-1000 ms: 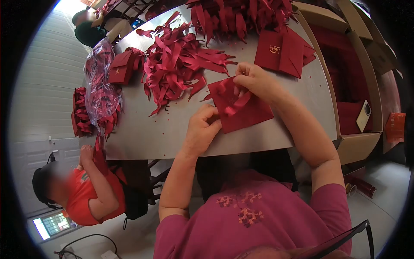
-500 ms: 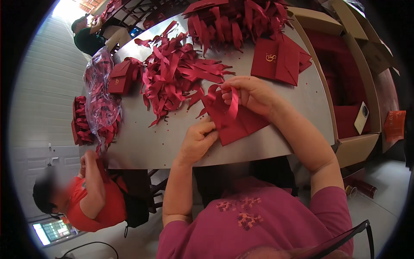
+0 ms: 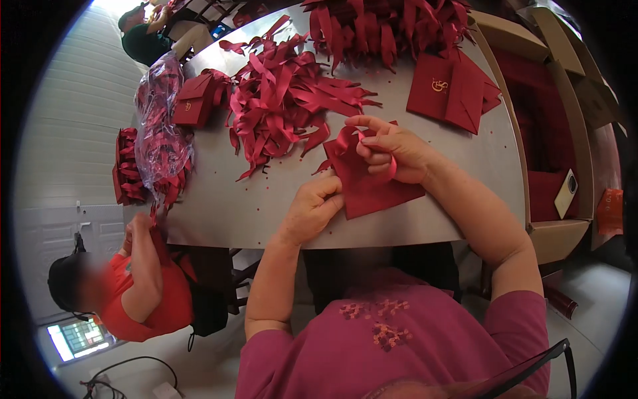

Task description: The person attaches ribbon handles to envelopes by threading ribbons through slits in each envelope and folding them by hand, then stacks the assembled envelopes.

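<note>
A red paper bag [image 3: 375,189] lies tilted on the metal table [image 3: 232,213] in front of me. My left hand [image 3: 314,207] is closed on the bag's left edge, thumb and fingers pressed together. Over the bag, my right hand [image 3: 393,151] pinches a red ribbon [image 3: 343,141], which loops from the bag's upper left and also shows beside the palm. A heap of loose red ribbons [image 3: 276,93] lies just beyond my hands. To the upper right are flat red bags with a gold logo [image 3: 438,90].
Many beribboned bags [image 3: 379,30] are piled at the far edge. A standing red bag [image 3: 193,103] and plastic-wrapped bundles [image 3: 163,126] are at the left, near a person in red [image 3: 149,299]. Another person [image 3: 143,43] sits farther off. A cardboard box [image 3: 558,239] holds a phone [image 3: 566,193].
My right hand has turned and its fingers have spread somewhat, with the ribbon now curving behind them. My left hand stays at the bag's edge. The whole view has shifted slightly.
</note>
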A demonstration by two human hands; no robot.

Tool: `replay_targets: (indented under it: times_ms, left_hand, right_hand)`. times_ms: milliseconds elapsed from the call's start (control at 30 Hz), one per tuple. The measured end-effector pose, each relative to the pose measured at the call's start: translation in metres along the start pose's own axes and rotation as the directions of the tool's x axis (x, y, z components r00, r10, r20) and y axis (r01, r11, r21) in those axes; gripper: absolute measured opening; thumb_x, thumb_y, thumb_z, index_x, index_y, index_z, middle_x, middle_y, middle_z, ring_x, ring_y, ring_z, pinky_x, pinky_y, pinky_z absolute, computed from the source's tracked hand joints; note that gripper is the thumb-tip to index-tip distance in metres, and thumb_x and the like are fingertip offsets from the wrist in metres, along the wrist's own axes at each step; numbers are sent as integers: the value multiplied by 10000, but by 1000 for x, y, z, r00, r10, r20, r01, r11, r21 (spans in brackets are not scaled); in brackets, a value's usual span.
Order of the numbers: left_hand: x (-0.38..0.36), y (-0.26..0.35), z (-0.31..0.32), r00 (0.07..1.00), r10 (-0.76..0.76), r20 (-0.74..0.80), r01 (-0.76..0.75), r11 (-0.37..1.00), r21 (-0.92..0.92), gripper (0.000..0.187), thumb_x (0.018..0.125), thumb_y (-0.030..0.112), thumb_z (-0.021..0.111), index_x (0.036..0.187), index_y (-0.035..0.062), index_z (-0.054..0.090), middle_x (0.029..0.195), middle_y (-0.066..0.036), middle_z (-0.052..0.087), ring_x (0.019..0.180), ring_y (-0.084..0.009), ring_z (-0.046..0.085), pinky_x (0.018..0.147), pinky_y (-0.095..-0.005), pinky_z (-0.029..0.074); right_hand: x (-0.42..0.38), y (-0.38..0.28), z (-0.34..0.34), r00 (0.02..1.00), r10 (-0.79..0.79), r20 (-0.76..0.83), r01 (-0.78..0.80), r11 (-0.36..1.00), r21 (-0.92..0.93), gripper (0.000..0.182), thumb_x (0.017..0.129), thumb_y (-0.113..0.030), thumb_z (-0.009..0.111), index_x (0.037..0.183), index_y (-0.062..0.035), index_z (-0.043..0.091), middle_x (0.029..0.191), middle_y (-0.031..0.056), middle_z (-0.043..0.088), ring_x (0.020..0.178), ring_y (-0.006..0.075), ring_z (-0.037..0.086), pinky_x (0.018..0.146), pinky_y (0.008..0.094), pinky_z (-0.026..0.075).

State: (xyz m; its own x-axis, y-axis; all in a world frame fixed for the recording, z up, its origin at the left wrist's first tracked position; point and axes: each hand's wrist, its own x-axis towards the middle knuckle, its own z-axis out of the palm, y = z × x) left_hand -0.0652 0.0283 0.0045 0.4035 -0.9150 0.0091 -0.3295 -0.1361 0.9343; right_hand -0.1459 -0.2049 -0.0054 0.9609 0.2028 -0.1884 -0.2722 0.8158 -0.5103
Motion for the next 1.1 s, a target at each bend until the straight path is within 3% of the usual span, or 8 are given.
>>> replay_targets:
  times_ms: [267,400,467,500,567,667,1000,1100]
  left_hand:
    - [-13,27,-23,990,-132,-53,141,963,231,64,831,28,620,805,-12,578,782,-79,515,729,-234,519,667,-329,423]
    - [-18,20,-32,973,-205,-110,232,886,401,50,812,18,639,810,-9,597,784,-95,519,751,-256,550,686,-343,441]
    - [-20,19,-34,933,-196,-302,306,872,381,54,778,10,656,803,-5,611,866,-120,586,841,-292,588,748,-363,469]
    - [-16,19,-35,933,-196,-302,307,870,385,54,778,10,656,803,-5,611,866,-120,586,841,-292,588,748,-363,469]
    - [-3,16,-33,938,215,-271,-2,787,617,62,746,7,663,787,-3,618,996,-147,638,943,-327,597,816,-384,483]
    - [10,1,-30,934,301,-193,-95,729,678,46,728,7,658,760,-8,629,1086,-151,650,1007,-340,590,856,-401,484]
    - [20,11,-20,926,315,-207,-63,670,740,35,716,21,655,742,0,643,936,-112,639,919,-316,591,800,-402,487]
    - [18,9,-21,948,227,-224,-9,719,695,37,709,21,653,715,3,621,890,-115,622,870,-323,588,747,-399,483]
  right_hand:
    - [4,6,7,1000,-12,3,12,993,-116,505,935,-60,562,1407,-113,390,834,53,574,667,96,509,583,214,419]
    - [0,8,17,996,-90,-12,88,992,-89,558,934,-78,567,1447,-119,350,804,46,569,743,111,546,744,263,462]
    - [1,9,19,989,-135,-56,132,990,-54,573,934,-85,567,1457,-124,338,792,43,566,763,116,554,803,285,465]
    - [2,9,18,990,-138,-38,135,988,-73,580,931,-84,566,1462,-127,335,782,36,563,770,117,561,835,307,460]
    - [2,9,16,991,-137,-14,135,986,-98,588,929,-84,564,1466,-131,331,771,30,560,776,119,567,868,328,455]
    - [2,7,14,992,-125,29,127,989,-75,602,919,-76,565,1469,-129,327,764,22,558,771,122,568,861,339,462]
    - [1,8,17,984,-170,52,176,973,-147,673,862,-45,601,1470,-100,317,777,63,590,763,165,582,834,339,476]
    - [1,8,12,985,-163,62,171,974,-147,673,858,-40,600,1467,-95,320,801,85,615,776,181,591,840,338,479]
